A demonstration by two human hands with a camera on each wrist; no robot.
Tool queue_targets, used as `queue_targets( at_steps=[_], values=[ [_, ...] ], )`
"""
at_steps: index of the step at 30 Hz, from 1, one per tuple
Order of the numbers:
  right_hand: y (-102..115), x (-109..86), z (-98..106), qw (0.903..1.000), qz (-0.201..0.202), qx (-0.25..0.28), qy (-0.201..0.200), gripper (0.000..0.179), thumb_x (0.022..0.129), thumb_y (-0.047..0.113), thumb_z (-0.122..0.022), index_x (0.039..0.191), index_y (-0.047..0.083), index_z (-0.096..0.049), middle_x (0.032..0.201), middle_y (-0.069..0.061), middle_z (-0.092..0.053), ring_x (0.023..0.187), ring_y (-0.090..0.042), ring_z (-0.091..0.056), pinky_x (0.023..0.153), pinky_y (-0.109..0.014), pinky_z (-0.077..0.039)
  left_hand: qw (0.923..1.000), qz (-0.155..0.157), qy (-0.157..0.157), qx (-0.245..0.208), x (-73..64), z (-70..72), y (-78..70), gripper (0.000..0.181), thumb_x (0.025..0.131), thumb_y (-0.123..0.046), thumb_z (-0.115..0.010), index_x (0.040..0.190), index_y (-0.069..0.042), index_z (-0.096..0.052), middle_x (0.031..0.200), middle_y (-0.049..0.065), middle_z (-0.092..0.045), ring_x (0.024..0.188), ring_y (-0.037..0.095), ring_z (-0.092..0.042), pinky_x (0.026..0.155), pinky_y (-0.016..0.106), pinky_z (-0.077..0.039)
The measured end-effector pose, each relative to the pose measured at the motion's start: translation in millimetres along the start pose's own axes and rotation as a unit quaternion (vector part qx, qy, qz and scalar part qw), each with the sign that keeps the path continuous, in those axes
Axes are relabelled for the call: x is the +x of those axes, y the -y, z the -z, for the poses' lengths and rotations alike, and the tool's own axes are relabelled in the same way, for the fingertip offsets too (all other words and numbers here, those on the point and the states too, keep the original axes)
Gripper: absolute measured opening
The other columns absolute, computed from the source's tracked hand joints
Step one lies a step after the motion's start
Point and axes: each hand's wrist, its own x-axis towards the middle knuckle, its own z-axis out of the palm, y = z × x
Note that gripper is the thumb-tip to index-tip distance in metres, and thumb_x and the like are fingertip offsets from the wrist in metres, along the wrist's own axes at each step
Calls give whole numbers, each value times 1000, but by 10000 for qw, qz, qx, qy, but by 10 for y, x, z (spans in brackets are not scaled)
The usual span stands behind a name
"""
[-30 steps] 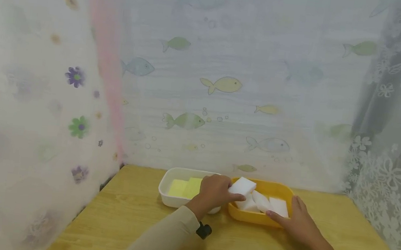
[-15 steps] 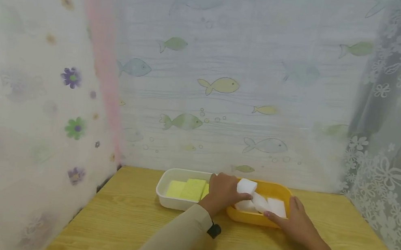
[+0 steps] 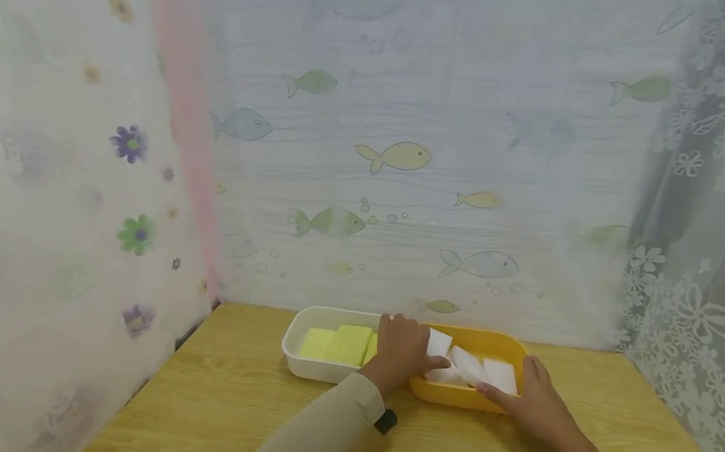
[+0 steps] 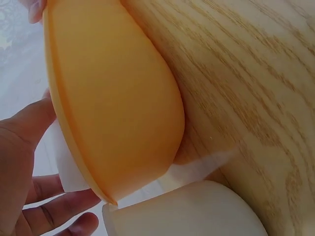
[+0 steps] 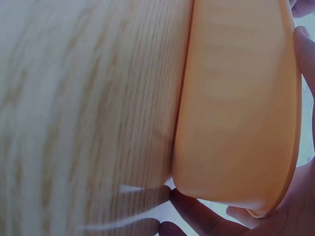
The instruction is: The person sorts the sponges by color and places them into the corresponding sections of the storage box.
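My left hand (image 3: pixel 401 349) reaches over the left end of an orange-yellow plastic container (image 3: pixel 460 396). Its thumb and fingers are around a white sponge (image 3: pixel 439 342), which also shows beyond the rim in the left wrist view as a white sponge block (image 4: pixel 71 169). More white sponges lie in that container, one of them a square sponge (image 3: pixel 501 376) at the right. My right hand (image 3: pixel 543 403) grips the container's right end, thumb on the near rim and fingers round the end wall. The left hand hides part of its sponge.
A white plastic container (image 3: pixel 315 371) stands just left of the orange-yellow one, with several yellow sponges (image 3: pixel 350 344) inside. Both rest on a wood-grain table (image 3: pixel 238 397). A fish-patterned curtain (image 3: pixel 391 266) hangs along the back edge.
My left hand has moved right from over the white container's edge, carrying the white sponge along. Over the last half second the sponge has sunk lower among the others. The right hand keeps its grip.
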Motion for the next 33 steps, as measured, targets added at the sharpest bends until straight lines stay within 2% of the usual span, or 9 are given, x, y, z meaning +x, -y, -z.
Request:
queue_targets(
  at_steps=[7,15,25,30,33],
  values=[
    [20,22,18,10000,7,-52,-14,133,90,79,-57,157,-18,6,162,-44,2,144,-66,-17,109,-77,-28,9998,-10,-41,189,20,-2,-24,74,71,-96,-55,63,-23,-59,61,-6,-53,73,18,-53,78,41,-39],
    [19,59,-35,10000,66,-3,21,132,90,77,-58,157,-17,6,163,-43,2,145,-65,-15,110,-76,-27,9993,69,261,266,-15,-9,19,73,65,-96,-61,64,-23,-61,63,-6,-55,72,18,-53,83,42,-42],
    [11,72,-14,10000,41,0,38,132,91,77,-57,157,-17,6,163,-44,3,144,-66,-14,109,-77,-27,9988,-127,96,465,-41,36,70,72,66,-94,-63,70,-23,-62,64,-5,-54,71,19,-52,78,42,-38],
    [-4,71,21,10000,61,39,26,131,91,76,-58,157,-17,7,162,-44,4,144,-67,-12,110,-78,-25,9989,-203,26,426,-85,132,223,72,67,-95,-60,73,-23,-62,66,-5,-54,68,19,-51,74,40,-38],
    [-19,69,24,10000,46,56,46,131,92,76,-57,157,-17,8,162,-44,6,145,-67,-10,110,-78,-23,9993,-252,-9,288,-159,205,424,71,69,-94,-60,72,-23,-60,67,-6,-53,66,18,-49,72,40,-39]
  ],
)
